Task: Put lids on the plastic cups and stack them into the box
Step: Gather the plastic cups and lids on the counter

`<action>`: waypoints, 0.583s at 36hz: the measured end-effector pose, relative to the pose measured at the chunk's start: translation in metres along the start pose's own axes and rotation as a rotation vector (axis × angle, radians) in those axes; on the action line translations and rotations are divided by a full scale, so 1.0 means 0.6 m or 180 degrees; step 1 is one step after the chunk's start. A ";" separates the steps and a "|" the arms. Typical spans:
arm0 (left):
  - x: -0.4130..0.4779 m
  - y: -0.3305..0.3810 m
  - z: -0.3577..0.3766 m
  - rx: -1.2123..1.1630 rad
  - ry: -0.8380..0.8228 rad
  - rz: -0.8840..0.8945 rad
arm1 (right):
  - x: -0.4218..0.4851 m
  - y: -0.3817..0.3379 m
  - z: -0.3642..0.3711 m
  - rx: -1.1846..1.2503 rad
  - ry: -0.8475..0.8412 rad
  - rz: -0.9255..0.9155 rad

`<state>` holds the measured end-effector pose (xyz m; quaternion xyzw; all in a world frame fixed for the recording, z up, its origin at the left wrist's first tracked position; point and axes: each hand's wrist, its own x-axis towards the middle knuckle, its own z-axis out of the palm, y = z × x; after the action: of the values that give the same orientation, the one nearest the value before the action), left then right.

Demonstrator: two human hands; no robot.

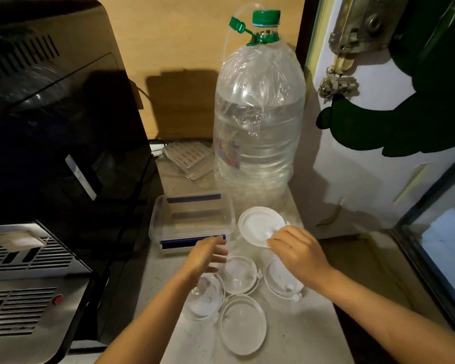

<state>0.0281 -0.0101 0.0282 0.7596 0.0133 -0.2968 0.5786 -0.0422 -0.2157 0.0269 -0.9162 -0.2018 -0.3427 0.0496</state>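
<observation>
A clear plastic box (168, 206) with blue clips stands open on the counter, left of centre, nothing visible inside. Right of it stands a lidded plastic cup (258, 224); my right hand (297, 248) pinches the near edge of its white lid. My left hand (208, 256) hovers open between the box and the cups below. Several more clear cups with lids stand in a cluster near me: one (239, 274) at the middle, one (279, 279) under my right wrist, one (205, 298) under my left wrist, one (243, 324) nearest.
A large clear water bottle (258, 122) with a green cap stands behind the box and cups. A black and steel machine (50, 179) fills the left side. A white door (378, 153) and a glass panel stand at the right. The counter edge runs along the right.
</observation>
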 end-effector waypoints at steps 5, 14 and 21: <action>0.006 0.043 -0.003 -0.1133 -0.0839 -0.0259 | 0.035 0.016 -0.029 0.0110 0.0464 -0.0592; 0.016 0.073 -0.023 -0.2017 -0.2782 -0.0475 | 0.092 0.004 -0.056 0.0402 0.0721 -0.1638; 0.017 0.071 -0.045 -0.1779 -0.3392 -0.0335 | 0.109 0.004 -0.042 0.0596 0.0327 -0.2067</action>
<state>0.0635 -0.0034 0.0647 0.3238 -0.1633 -0.6500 0.6678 -0.0120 -0.2019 0.0886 -0.7771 -0.5108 -0.3662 0.0319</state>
